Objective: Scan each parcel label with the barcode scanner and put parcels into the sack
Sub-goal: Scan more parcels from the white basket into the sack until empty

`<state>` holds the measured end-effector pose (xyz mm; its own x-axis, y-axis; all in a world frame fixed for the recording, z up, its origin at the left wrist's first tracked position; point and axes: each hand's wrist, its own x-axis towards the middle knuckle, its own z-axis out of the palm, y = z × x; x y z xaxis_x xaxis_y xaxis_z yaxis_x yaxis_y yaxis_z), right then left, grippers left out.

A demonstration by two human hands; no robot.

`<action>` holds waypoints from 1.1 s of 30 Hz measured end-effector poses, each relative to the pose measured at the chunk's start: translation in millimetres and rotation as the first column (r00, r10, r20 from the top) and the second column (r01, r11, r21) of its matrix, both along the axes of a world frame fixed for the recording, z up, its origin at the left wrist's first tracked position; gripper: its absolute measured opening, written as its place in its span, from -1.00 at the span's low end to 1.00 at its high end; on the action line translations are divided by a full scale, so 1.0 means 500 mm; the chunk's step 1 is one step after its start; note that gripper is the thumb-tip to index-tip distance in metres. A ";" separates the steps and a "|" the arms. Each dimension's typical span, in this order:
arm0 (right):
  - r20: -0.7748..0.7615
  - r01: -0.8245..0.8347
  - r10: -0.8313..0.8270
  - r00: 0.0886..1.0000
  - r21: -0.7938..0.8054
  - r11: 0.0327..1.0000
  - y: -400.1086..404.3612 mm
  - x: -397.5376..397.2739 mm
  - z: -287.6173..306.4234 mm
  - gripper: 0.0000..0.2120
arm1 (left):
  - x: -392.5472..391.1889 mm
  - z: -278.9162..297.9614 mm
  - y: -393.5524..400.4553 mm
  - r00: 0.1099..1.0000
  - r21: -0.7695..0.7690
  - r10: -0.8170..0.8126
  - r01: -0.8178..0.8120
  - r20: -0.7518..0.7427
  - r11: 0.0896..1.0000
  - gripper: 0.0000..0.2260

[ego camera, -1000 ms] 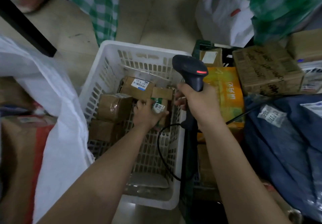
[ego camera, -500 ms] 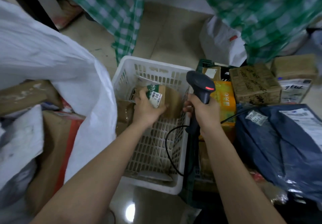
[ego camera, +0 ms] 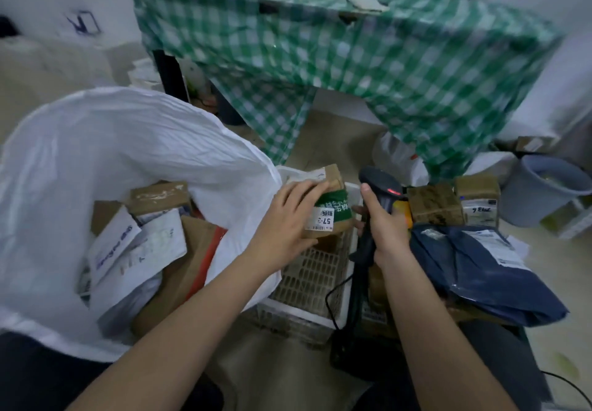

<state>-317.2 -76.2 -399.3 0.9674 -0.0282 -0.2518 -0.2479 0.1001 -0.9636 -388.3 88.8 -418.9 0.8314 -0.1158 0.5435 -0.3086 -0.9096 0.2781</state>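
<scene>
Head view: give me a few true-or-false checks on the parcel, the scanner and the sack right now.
1. The left hand holds a brown parcel with a white label. True.
2. That parcel lies inside the white sack. False: it is held above the white basket.
3. The right hand grips the barcode scanner. True.
4. The sack is empty. False: boxes and envelopes lie in it.
5. The scanner is cordless. False: a black cable hangs from it.

The left hand hides the near side of the brown parcel, whose label print is too blurred to read beyond "57", while the white sack covers the basket at nine o'clock and the checked tablecloth is motion-smeared.
</scene>
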 end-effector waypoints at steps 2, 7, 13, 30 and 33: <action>-0.028 -0.069 0.069 0.997 0.007 0.998 0.025 -0.034 0.022 -0.42 | -0.029 0.012 0.019 0.995 0.177 -0.010 -0.008 0.100 0.984 -0.17; -0.051 -0.207 0.207 0.977 0.000 0.978 0.095 -0.105 0.037 -0.54 | -0.116 0.035 0.068 0.998 0.053 -0.022 0.020 0.052 0.998 -0.26; -0.044 -0.271 0.271 0.962 0.013 0.963 0.141 -0.145 0.011 -0.51 | -0.172 0.070 0.120 0.957 -0.944 0.186 -0.258 -0.221 0.208 -0.48; 0.068 -0.220 0.226 0.972 -0.084 0.972 0.196 -0.104 -0.022 -0.60 | -0.166 0.058 0.225 0.912 -0.896 0.080 -0.411 -0.403 0.167 -0.42; 0.160 -0.194 0.208 0.965 -0.095 0.976 0.184 -0.080 -0.005 -0.66 | -0.169 0.075 0.267 0.869 -0.772 0.051 -0.463 -0.492 0.435 -0.35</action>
